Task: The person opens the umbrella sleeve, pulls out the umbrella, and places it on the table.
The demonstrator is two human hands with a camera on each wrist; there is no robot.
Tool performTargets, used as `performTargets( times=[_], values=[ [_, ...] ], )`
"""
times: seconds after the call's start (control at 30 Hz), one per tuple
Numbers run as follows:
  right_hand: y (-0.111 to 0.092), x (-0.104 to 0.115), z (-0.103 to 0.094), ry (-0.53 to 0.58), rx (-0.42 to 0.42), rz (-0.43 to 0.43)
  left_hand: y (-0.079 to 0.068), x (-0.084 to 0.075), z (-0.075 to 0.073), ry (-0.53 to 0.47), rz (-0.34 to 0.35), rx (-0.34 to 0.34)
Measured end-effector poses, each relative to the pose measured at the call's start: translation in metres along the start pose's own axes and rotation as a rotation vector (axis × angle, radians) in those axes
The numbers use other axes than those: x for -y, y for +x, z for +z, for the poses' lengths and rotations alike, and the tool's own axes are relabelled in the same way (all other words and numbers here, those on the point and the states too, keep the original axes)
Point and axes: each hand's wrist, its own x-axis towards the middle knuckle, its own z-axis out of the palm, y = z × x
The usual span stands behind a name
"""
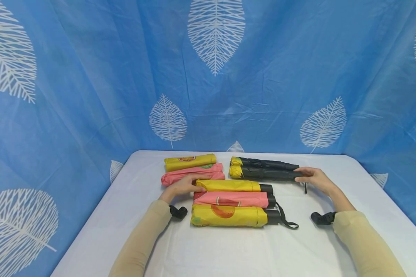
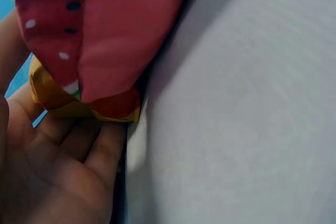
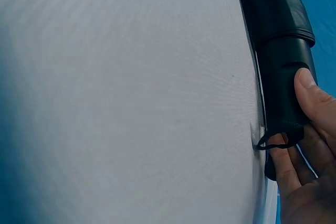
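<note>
My left hand [image 1: 182,185] is at the left end of a folded yellow umbrella [image 1: 232,186], with thumb and fingers on either side of that end. In the left wrist view, its fingers [image 2: 105,150] meet the yellow cloth [image 2: 60,90] behind a pink umbrella with a watermelon print [image 2: 131,30]. My right hand [image 1: 317,179] pinches the handle end of the nearer black umbrella [image 1: 263,173]. Its thumb [image 3: 310,85] lies on the black handle [image 3: 281,87] in the right wrist view, its other fingers beyond, near a wrist loop [image 3: 268,146].
Nearer me lie the pink umbrella [image 1: 234,199] and another yellow umbrella with an orange print [image 1: 228,215], its black strap [image 1: 287,221] trailing right. Behind are a second black umbrella [image 1: 267,163], a pink sleeve-like piece [image 1: 194,174] and a yellow one [image 1: 188,162]. Blue curtains surround the white table [image 1: 228,254].
</note>
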Motion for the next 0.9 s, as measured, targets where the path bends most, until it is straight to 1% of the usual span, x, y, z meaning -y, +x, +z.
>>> performTargets(
  times=[0.07, 0.1, 0.17, 0.4, 0.63, 0.7, 0.8, 0.9],
  values=[
    [-0.001, 0.001, 0.001, -0.005, 0.0, 0.003, 0.001, 0.0, 0.0, 0.011, -0.01, -0.001],
    [-0.001, 0.0, 0.001, -0.007, 0.001, 0.005, 0.003, 0.004, 0.001, 0.013, -0.019, -0.009],
    [0.0, 0.0, 0.002, -0.014, 0.0, 0.008, 0.003, 0.004, 0.002, 0.016, -0.031, -0.015],
    [0.001, 0.001, 0.003, -0.068, -0.017, 0.026, 0.006, 0.0, 0.003, 0.072, -0.057, -0.024],
    [-0.002, 0.002, 0.0, -0.075, -0.017, 0.02, 0.012, -0.003, 0.006, 0.108, -0.067, -0.064],
    [-0.004, 0.003, -0.003, -0.07, -0.024, 0.022, 0.013, -0.002, 0.007, 0.101, -0.065, -0.08],
    [-0.008, 0.005, -0.007, -0.06, -0.048, 0.02, 0.014, -0.002, 0.008, 0.048, -0.063, -0.105],
    [-0.013, 0.007, -0.012, -0.044, -0.098, 0.006, 0.014, -0.003, 0.008, -0.014, -0.062, -0.146]
  ],
)
